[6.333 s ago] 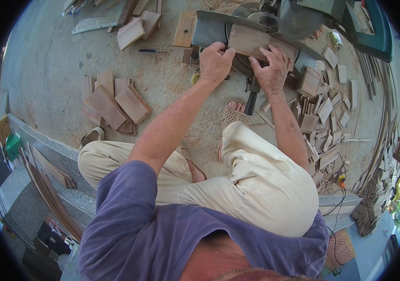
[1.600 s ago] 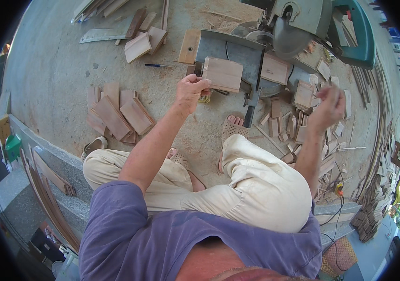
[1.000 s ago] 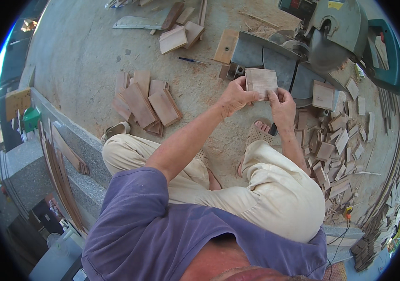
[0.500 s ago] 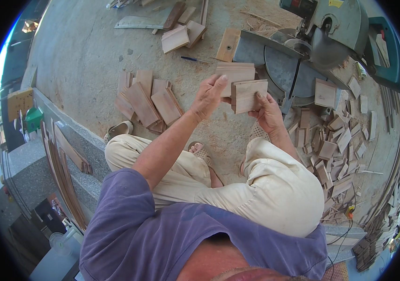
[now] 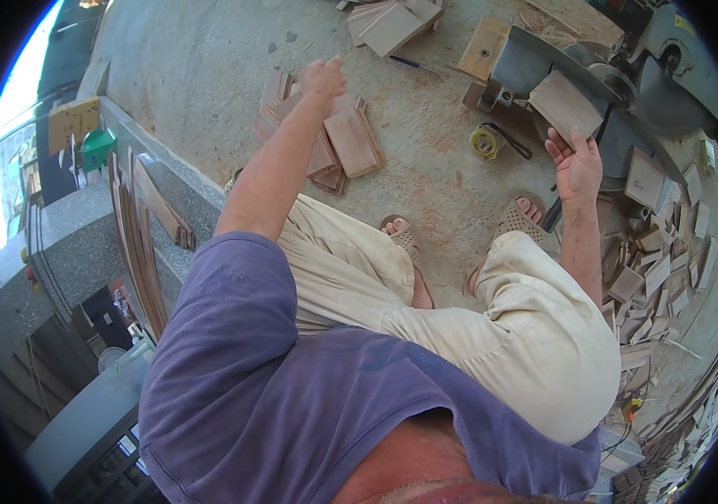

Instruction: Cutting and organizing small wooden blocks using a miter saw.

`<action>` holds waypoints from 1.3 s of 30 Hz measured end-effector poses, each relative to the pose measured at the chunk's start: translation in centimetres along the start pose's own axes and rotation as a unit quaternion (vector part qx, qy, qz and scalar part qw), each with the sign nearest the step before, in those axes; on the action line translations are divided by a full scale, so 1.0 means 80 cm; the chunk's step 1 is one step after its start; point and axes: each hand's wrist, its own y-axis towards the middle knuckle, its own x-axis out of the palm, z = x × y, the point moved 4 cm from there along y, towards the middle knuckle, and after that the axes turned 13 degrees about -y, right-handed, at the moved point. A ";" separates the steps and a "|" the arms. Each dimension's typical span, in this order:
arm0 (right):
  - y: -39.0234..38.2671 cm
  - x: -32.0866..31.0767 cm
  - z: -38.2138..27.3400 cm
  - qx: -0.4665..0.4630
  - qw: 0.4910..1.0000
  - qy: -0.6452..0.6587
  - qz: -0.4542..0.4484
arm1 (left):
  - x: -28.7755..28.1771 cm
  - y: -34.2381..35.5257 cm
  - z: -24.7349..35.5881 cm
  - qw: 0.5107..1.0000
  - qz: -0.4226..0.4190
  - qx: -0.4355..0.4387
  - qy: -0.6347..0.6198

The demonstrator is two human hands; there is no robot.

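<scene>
My right hand [image 5: 575,164] grips a flat, light-brown wooden board [image 5: 565,109] by its near edge, with the thumb on its face. The board is tilted over the grey table of a miter saw [image 5: 623,176]. My left hand [image 5: 323,80] is stretched forward at the far edge of a stack of short boards [image 5: 353,143]. No board shows in it; its fingers look loosely apart and slightly blurred. Beyond it lies another pile of short boards [image 5: 392,25].
A yellow tape measure [image 5: 485,143] with a black strap lies before the saw, near my sandalled feet. A pen [image 5: 413,65] lies by the far pile. Wood offcuts [image 5: 628,284] heap up at right. Long strips [image 5: 136,244] lean on a stone step at left.
Both hands were together, each with a board. My left hand has swung left and its board is gone from it; my right has moved right with its board. The view has shifted too.
</scene>
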 end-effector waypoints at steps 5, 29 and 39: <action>-0.028 0.002 0.029 0.063 0.998 -0.011 -0.002 | -0.052 -0.084 -0.128 0.942 0.007 -0.201 0.270; -0.120 -0.011 0.130 0.141 0.932 -0.313 -0.118 | 0.088 -0.163 -0.063 0.898 -0.356 -0.187 -0.178; -0.116 -0.008 0.127 0.158 0.917 -0.340 -0.135 | 0.165 -0.187 -0.012 0.844 -0.500 -0.161 -0.109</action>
